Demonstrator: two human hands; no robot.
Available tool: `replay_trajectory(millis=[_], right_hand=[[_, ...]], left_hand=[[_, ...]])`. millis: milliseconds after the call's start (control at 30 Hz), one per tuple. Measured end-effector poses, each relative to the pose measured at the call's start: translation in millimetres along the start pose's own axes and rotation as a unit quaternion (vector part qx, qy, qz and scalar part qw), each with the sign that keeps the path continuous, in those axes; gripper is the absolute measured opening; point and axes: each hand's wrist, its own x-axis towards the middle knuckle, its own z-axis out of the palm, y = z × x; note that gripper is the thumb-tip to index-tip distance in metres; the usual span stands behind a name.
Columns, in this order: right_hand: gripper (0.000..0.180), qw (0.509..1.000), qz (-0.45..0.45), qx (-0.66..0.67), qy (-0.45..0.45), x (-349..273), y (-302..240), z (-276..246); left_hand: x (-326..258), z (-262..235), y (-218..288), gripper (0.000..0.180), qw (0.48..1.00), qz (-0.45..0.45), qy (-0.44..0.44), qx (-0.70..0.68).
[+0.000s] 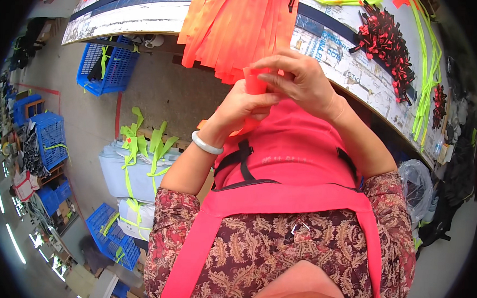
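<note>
Gripping the orange strip (255,85) in our closed left hand (247,105), we see its end point toward twelve o'clock; our right hand (303,80), fingers bent, meets it from two, whether pinching we cannot tell. The orange bundle (236,29) lies at eleven, running roughly twelve to six.

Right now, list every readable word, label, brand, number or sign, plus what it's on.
Wording not copied; print by location:
White worktable covering: blue capitals, partly worn, some legible.
Pink-red apron: pale, faded characters, too blurred to read.
White wrapped bundle, left: small dark marks, too small to read.
Orange-red strip in the left hand: no lettering visible.
</note>
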Motion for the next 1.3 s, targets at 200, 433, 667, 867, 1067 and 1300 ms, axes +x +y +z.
replay_trajectory(millis=[200, 433, 667, 867, 1067, 1300], right_hand=[[0.009, 0.992, 0.111, 0.065, -0.01, -27, 15, -12], [0.012, 0.945, 0.244, 0.216, 0.013, -37, 11, -37], [0.019, 0.956, 0.216, 0.199, -0.006, -44, 27, -25], [0.016, 0.991, 0.103, 0.017, -0.082, -54, 25, -23], [0.02, 0.957, 0.217, 0.186, -0.053, -62, 31, -12], [0.021, 0.676, 0.398, 0.617, 0.059, -87, 70, 11]], left_hand=[[11, -2, 2, 0.011, 0.997, -0.059, -0.057, 0.012], [17, -1, 12, 0.034, 0.984, 0.139, 0.063, 0.095], [17, 18, 3, 0.009, 0.971, 0.137, 0.093, 0.175], [19, 17, -6, 0.005, 0.945, 0.11, 0.091, 0.293], [22, 12, -16, 0.007, 0.746, 0.374, 0.058, 0.547], [20, 28, -23, 0.003, 0.93, 0.235, 0.099, 0.265]])
